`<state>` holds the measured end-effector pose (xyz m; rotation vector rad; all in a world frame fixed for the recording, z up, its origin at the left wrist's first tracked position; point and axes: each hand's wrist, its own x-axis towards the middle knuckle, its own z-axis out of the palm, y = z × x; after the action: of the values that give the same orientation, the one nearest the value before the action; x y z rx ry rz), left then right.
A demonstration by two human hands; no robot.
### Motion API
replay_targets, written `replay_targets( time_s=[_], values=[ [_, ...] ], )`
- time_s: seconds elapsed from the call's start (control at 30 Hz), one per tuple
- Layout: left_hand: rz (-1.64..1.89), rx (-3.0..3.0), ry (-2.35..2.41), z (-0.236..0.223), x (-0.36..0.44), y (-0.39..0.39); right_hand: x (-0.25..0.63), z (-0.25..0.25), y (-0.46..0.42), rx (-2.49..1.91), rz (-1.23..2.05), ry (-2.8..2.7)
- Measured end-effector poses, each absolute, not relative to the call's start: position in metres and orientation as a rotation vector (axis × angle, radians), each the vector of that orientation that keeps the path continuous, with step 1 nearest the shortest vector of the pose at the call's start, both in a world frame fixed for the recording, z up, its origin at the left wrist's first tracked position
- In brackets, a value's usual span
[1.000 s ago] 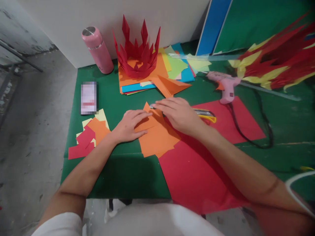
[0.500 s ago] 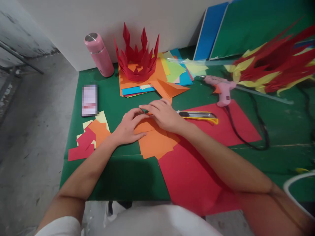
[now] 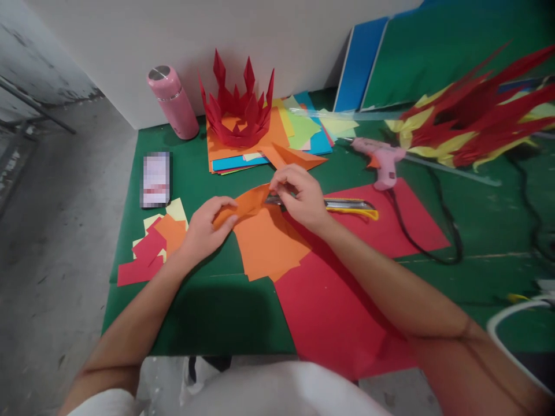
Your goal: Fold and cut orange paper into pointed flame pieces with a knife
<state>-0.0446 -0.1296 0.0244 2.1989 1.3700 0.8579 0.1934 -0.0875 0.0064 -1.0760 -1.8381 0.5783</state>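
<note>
An orange paper sheet (image 3: 266, 245) lies on the green table (image 3: 217, 312), partly over a large red sheet (image 3: 342, 300). My left hand (image 3: 203, 228) pinches the sheet's upper left part and lifts it off the table. My right hand (image 3: 299, 196) pinches the raised far edge of the same orange paper, fingers closed. A yellow utility knife (image 3: 351, 206) lies just behind and to the right of my right hand, its metal tip close under my fingers.
A pink bottle (image 3: 172, 104), a red paper crown (image 3: 236, 110) on a stack of coloured sheets (image 3: 303, 124), a phone (image 3: 155, 179), paper scraps (image 3: 151, 245), a pink glue gun (image 3: 381, 159) with a black cord, and a red-yellow paper piece (image 3: 472, 121) at the right.
Both hands went from lying flat on the orange paper to pinching its far part and lifting it. The view shifted slightly.
</note>
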Motion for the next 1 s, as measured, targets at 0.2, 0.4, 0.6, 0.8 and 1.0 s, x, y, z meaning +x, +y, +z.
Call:
replay_targets(
  time_s=[0.2, 0.4, 0.6, 0.8, 1.0],
  values=[
    [0.782, 2.123, 1.742, 0.038, -0.082, -0.165, 0.210, -0.004, -0.071, -1.178, 0.496, -1.529],
    [0.566, 2.262, 1.980, 0.025, -0.115, -0.183, 0.236, -0.010, -0.055, -1.377, 0.191, -1.671],
    [0.513, 2.291, 2.107, 0.028, -0.117, -0.185, 0.233, 0.019, -0.071, -1.408, -0.099, -1.836],
    [0.562, 2.333, 1.706, 0.037, -0.085, -0.167, 0.235, 0.038, -0.085, -1.223, 0.384, -2.414],
    [0.506, 2.388, 1.465, 0.017, -0.045, -0.136, 0.248, 0.027, -0.093, -1.431, 0.485, -2.545]
  ],
)
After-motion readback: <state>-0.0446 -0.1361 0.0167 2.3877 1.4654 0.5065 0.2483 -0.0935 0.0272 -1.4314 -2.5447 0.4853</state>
